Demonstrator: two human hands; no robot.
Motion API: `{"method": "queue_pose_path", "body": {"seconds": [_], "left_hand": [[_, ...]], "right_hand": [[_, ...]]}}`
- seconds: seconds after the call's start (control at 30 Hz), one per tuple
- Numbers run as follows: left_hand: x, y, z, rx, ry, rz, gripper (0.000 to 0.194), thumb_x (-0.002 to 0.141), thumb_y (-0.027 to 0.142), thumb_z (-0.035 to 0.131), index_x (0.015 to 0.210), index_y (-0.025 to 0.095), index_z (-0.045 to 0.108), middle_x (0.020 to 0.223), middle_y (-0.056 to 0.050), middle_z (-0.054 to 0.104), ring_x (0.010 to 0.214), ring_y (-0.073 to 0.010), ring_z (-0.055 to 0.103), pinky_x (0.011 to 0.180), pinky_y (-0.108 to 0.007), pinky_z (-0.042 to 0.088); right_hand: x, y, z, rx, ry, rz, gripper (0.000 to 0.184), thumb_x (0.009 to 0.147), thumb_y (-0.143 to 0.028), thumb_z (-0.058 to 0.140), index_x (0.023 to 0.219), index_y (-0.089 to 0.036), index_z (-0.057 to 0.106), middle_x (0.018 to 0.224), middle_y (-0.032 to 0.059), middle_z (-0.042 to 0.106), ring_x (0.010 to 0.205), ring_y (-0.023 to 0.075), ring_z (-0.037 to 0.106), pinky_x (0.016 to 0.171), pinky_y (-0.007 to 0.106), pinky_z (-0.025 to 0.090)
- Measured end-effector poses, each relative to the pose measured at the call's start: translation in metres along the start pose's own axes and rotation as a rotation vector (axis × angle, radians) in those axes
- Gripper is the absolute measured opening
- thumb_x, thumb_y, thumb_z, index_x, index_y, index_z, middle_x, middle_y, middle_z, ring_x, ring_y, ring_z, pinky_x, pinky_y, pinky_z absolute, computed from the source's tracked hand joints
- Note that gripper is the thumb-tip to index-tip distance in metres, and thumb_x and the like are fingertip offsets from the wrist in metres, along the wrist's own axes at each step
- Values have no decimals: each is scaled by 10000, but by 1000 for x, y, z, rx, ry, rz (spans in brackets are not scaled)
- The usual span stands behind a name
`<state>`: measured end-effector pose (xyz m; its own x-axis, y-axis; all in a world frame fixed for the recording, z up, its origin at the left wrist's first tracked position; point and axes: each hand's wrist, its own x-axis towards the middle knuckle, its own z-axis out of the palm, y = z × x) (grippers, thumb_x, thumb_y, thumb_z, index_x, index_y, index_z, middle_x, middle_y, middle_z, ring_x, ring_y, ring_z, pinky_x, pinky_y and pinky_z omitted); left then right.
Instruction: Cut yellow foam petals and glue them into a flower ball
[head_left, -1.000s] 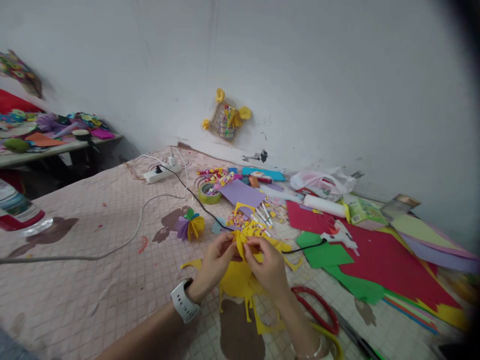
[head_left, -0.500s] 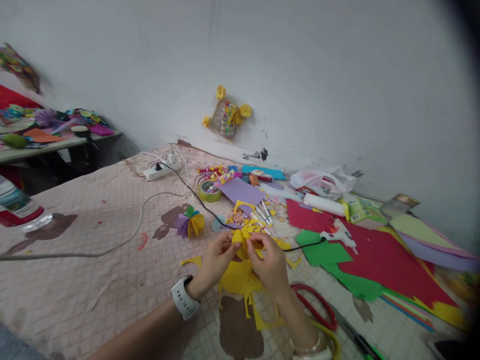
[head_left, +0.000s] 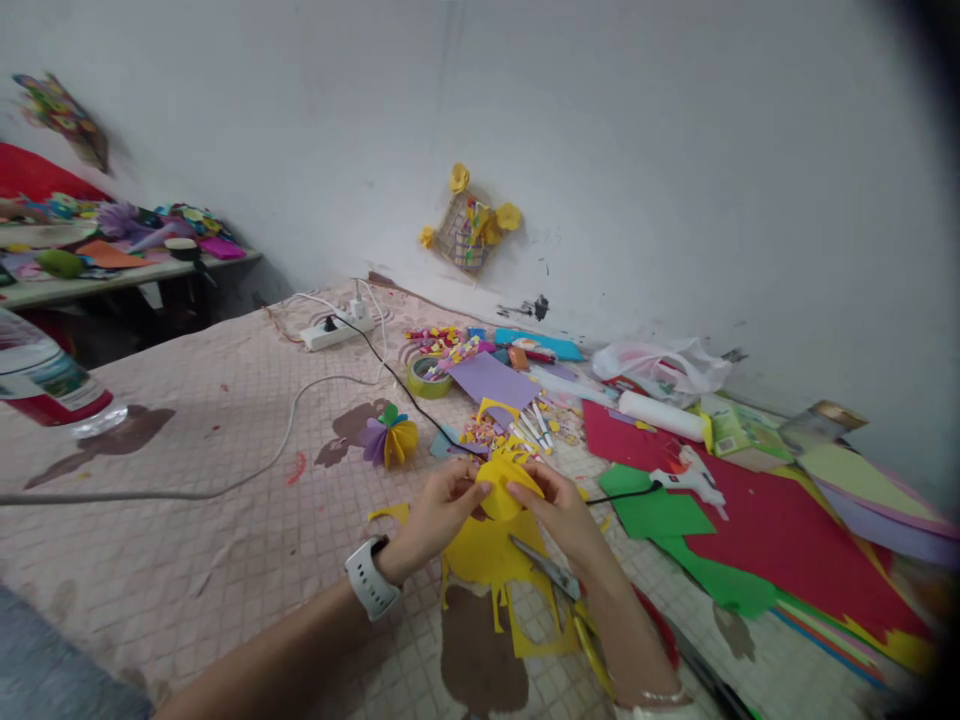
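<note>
My left hand point(head_left: 431, 515), with a white watch on the wrist, and my right hand point(head_left: 561, 518) both pinch a small folded yellow paper piece point(head_left: 501, 488) held just above the table. Under my hands lie yellow paper scraps point(head_left: 487, 560). Scissors point(head_left: 559, 590) with yellow handles lie beneath my right forearm, blades pointing towards the scraps. A small purple, green and yellow paper flower point(head_left: 390, 438) sits to the left, beyond my left hand.
Red paper sheets point(head_left: 757, 510) and green paper sheets point(head_left: 660, 515), a white glue gun point(head_left: 694, 478) with a black cord, markers point(head_left: 536, 425), a tape roll point(head_left: 427, 378) and a purple sheet point(head_left: 495, 380) lie ahead. A power strip point(head_left: 330, 332) is at the back, a plastic bottle point(head_left: 52, 385) at far left.
My hands have drawn slightly nearer and lower with the yellow piece, which looks more rounded. The view has tilted down, and the scissors show under my right forearm.
</note>
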<state>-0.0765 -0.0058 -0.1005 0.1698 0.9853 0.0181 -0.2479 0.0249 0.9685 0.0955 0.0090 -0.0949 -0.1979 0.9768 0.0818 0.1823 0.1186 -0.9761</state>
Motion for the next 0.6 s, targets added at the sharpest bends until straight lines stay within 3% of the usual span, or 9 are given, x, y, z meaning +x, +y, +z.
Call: {"method": "queue_pose_path", "body": {"seconds": [0.2, 0.43, 0.6], "left_hand": [[1, -1, -2, -4, -9, 14, 289, 720, 395, 699, 708, 156, 537, 609, 29, 569, 552, -106, 583, 543, -229, 503], [-2, 0, 2, -32, -21, 3, 279, 716, 356, 711, 831, 136, 581, 769, -22, 632, 669, -143, 628, 573, -248, 527], [0, 0, 1, -56, -16, -8, 279, 718, 340, 713, 842, 123, 590, 763, -28, 647, 663, -145, 638, 621, -275, 546]], "right_hand": [[-1, -2, 3, 72, -18, 73, 165, 708, -331, 693, 732, -173, 655, 699, 11, 669, 628, 179, 600, 559, 266, 478], [0, -5, 12, 125, 87, 77, 215, 682, -340, 716, 799, -165, 675, 711, 8, 662, 634, 169, 564, 569, 259, 442], [-1, -12, 12, 169, 151, 72, 208, 686, -352, 716, 782, -177, 655, 700, -2, 664, 624, 151, 555, 572, 249, 435]]}}
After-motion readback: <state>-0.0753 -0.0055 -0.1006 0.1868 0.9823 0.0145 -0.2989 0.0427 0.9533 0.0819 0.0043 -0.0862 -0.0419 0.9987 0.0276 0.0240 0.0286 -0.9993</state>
